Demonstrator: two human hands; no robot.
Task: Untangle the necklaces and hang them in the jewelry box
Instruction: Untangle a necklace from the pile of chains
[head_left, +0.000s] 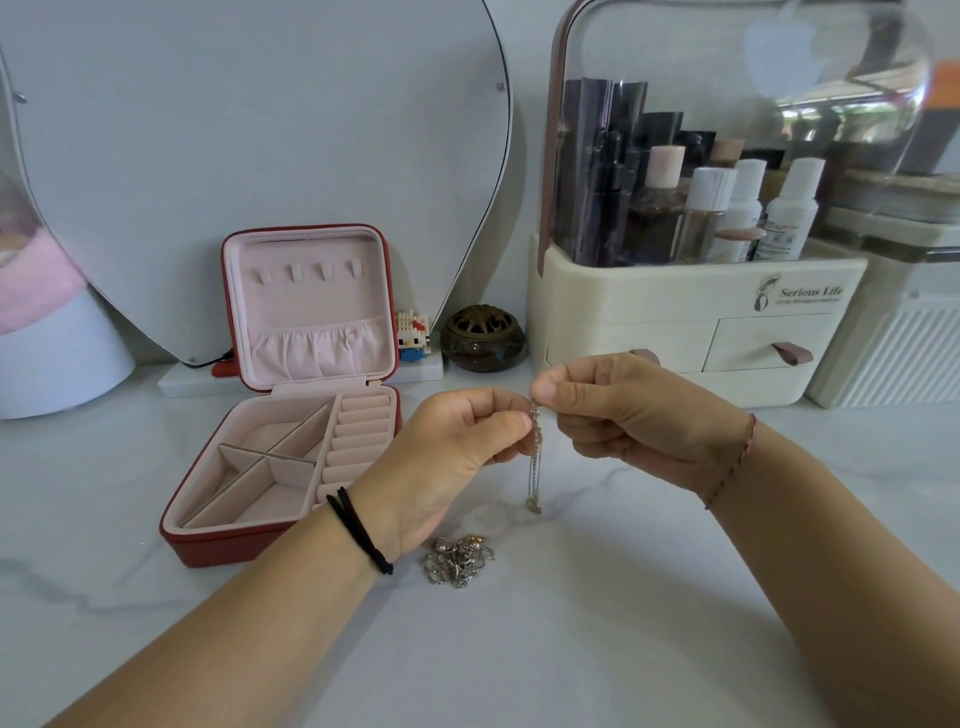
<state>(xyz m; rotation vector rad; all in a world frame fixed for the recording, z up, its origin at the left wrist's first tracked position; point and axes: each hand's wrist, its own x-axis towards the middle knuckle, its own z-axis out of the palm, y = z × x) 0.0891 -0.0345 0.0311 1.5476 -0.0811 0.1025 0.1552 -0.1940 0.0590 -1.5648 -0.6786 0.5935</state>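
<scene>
A thin silver necklace (534, 467) hangs between my hands above the white marble table (571, 623). My left hand (457, 447) pinches its upper part from the left. My right hand (623, 410) pinches its top end from the right. The chain's lower end dangles just above the table. A tangled pile of silver necklaces (457, 561) lies on the table below my left hand. The red jewelry box (291, 395) stands open at the left, its pink lid upright with several small hooks (309, 271) that carry nothing.
A cream cosmetics organizer (696, 312) with bottles stands behind my right hand. A dark round incense pot (484, 339) and a small block figure (414, 335) sit next to the box lid. A large curved mirror (260, 156) leans at the back.
</scene>
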